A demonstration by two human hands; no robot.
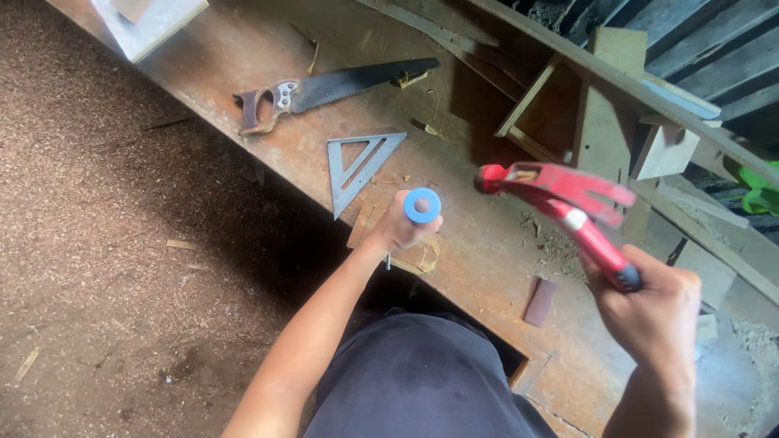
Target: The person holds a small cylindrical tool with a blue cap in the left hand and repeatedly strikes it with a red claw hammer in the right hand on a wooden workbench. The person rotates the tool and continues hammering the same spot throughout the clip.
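I see two hands, and each one holds one tool. My left hand (396, 229) is wrapped tight around one chisel (421, 206). I only see its round blue end, which sticks up out of my fist. The blade is hidden under my fingers, so I cannot tell where its tip sits. One small flat piece of wood (422, 256) lies right under that fist.

My right hand (653, 312) is closed around the bottom of one red hammer (568, 203). The handle runs up and away from my fist, and the head hangs in the air off to the right of the blue end, apart from it. The hammer looks a bit blurry.

Both hands are over one long brown bench (487, 243). Past my left fist, farther from me, lies one grey metal triangle (361, 166), near the fist but not touching it. Beyond the triangle lies one saw (333, 91) with a dark blade and a wooden handle. Between my two hands, close to my body, lies one small dark block (540, 301). Past the hammer head stands one open wooden box frame (552, 105). The floor (105, 243) to the left is covered in sawdust.
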